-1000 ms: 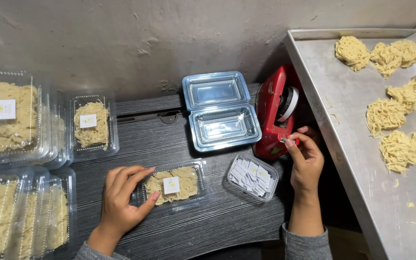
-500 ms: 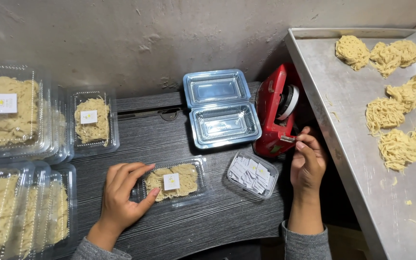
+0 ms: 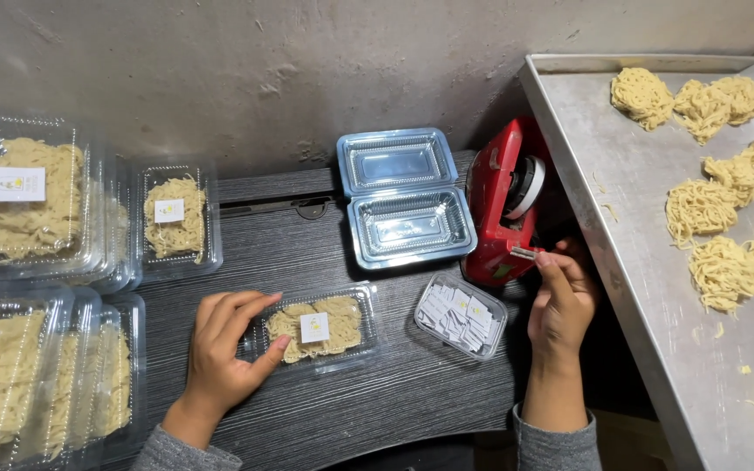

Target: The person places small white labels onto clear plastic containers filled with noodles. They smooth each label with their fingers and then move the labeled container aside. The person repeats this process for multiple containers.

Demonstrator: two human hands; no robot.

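My left hand [image 3: 227, 347] rests flat on the left end of a closed clear box of noodles [image 3: 323, 324] with a small white label on its lid, holding it on the dark table. My right hand [image 3: 560, 301] is at the mouth of the red tape dispenser [image 3: 501, 205], with thumb and fingers pinched on the tape end there. A small clear tub of white labels [image 3: 461, 314] lies between the two hands. An open empty clear box [image 3: 403, 196] sits behind the noodle box.
Stacks of filled, labelled noodle boxes [image 3: 37, 214] line the left side, with more [image 3: 19, 375] at the front left. A large metal tray [image 3: 656, 288] with several noodle nests stands at the right. A wall rises behind the table.
My right hand has stayed at the dispenser mouth, shifting slightly to the right. My left hand keeps its place on the noodle box.
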